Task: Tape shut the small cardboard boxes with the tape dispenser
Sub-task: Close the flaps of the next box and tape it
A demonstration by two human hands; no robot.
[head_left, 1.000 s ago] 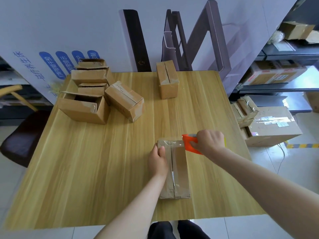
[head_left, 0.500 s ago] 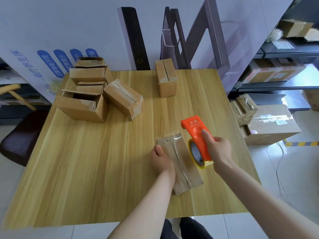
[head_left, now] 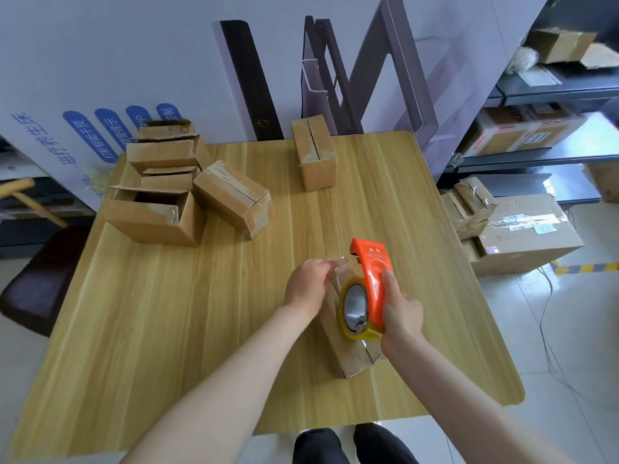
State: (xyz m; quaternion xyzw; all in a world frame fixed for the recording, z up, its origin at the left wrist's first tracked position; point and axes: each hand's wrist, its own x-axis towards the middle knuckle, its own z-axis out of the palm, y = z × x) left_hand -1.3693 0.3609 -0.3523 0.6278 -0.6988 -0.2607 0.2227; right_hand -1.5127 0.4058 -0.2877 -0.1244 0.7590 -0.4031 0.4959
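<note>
In the head view, the small brown cardboard box (head_left: 351, 358) lies on the near right part of the pale wooden worktop (head_left: 167, 313). The left hand (head_left: 306, 286) holds its far end, with the fingers bent over the edge. The right hand (head_left: 402, 309) has a tight grip round the orange plastic tape dispenser (head_left: 373, 279), which sits on top of the box. The box looks light and may slide, so hold its sides firmly. The card looks stiff but may dent.

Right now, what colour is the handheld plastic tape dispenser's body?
The plastic tape dispenser body is bright orange, carrying a yellowish tape roll; the head view shows it clearly.
</note>
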